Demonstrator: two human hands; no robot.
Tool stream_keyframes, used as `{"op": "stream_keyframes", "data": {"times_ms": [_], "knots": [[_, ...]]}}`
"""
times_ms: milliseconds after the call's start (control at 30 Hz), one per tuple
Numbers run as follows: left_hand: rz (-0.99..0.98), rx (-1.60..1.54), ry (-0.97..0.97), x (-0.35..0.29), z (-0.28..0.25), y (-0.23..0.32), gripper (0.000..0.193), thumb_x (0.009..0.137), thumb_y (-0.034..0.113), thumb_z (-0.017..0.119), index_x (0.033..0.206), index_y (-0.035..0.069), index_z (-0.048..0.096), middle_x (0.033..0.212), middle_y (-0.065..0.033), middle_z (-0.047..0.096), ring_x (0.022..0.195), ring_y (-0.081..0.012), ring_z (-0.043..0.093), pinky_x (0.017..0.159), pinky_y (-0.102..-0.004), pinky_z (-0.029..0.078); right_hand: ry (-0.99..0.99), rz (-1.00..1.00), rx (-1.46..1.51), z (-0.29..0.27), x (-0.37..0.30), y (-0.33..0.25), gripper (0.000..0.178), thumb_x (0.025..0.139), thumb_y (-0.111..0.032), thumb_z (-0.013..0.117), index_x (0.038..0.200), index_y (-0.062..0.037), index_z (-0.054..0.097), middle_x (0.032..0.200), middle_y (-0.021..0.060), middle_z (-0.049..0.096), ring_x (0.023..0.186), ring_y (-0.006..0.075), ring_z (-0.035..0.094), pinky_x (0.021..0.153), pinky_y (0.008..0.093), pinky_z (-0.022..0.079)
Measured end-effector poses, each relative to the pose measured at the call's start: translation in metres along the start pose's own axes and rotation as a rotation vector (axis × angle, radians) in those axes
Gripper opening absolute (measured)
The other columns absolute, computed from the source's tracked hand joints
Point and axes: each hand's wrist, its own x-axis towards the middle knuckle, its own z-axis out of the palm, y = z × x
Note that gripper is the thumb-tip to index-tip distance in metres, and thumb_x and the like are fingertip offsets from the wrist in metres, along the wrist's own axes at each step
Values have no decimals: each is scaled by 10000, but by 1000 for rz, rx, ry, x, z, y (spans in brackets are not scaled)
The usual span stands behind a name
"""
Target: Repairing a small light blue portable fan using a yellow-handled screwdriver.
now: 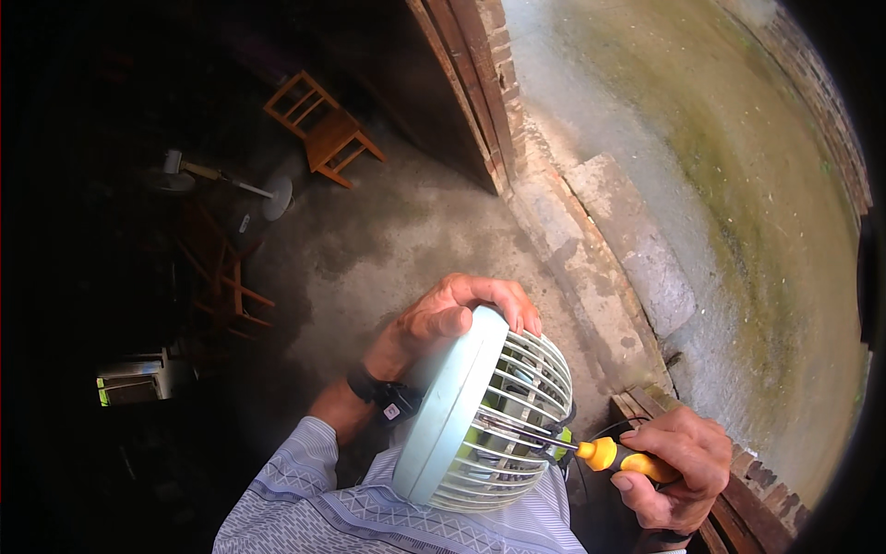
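Two hands, head view: the left hand [461, 303] is half open, bent over the top edge of the fan [452, 406]; the right hand [681, 462] is curled snugly around the screwdriver [602, 453].
Fan place: just below the left hand and left of the right hand, tipped on its side in front of the patterned shirt [369, 499].
Fan feel: probably light, since it looks like plastic; the smooth rim may be a bit slippery.
Good hold: the thick, pale blue rim looks stiff and best to grab, right under the left hand; the thin bars could bend if squeezed.
Cage [544, 369]: round like a bowl, with white bars and gaps between them, right of the rim.
Screwdriver look: fat yellow and dark handle inside the right hand, thin shiny metal rod pointing left to the cage; I cannot tell what its tip touches.
Things farther off: rough gray floor [388, 222] beyond the left hand, and a hard wooden chair [328, 138] up and left of it.
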Motion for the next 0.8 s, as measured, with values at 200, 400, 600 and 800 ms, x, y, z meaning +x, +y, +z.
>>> {"op": "stream_keyframes", "data": {"times_ms": [200, 400, 600, 800], "knots": [[19, -14, -5, -1, 0, -4, 728, 828, 700, 728, 1037, 4, 704, 1135, -162, 668, 1164, -282, 630, 1042, -414, 483, 1, 108, -42, -5, -7, -4, 420, 630, -325, 898, 888, -14, 786, 757, 108, 661, 656, 192, 624, 591, 293, 430], [23, 13, 12, -5, -1, -4, 745, 820, 715, 725, 1035, 2, 714, 1139, -170, 677, 1153, -288, 643, 1029, -414, 492, -19, 163, -50, -6, -5, -6, 464, 576, -329, 899, 887, -1, 793, 765, 120, 656, 692, 200, 627, 600, 294, 428], [53, 13, 4, -8, -4, -4, 739, 832, 707, 722, 1050, 0, 720, 1149, -174, 681, 1158, -290, 645, 1028, -414, 495, -110, 122, 41, -3, 0, -2, 522, 630, -394, 926, 931, 15, 805, 764, 128, 692, 681, 212, 667, 611, 300, 463], [70, 1, -3, -11, -5, -4, 743, 837, 710, 727, 1049, -2, 723, 1148, -179, 685, 1154, -291, 652, 1021, -420, 505, -125, 157, 60, 0, 1, -4, 530, 672, -420, 912, 938, 26, 804, 774, 125, 718, 675, 214, 674, 604, 306, 468]]}}
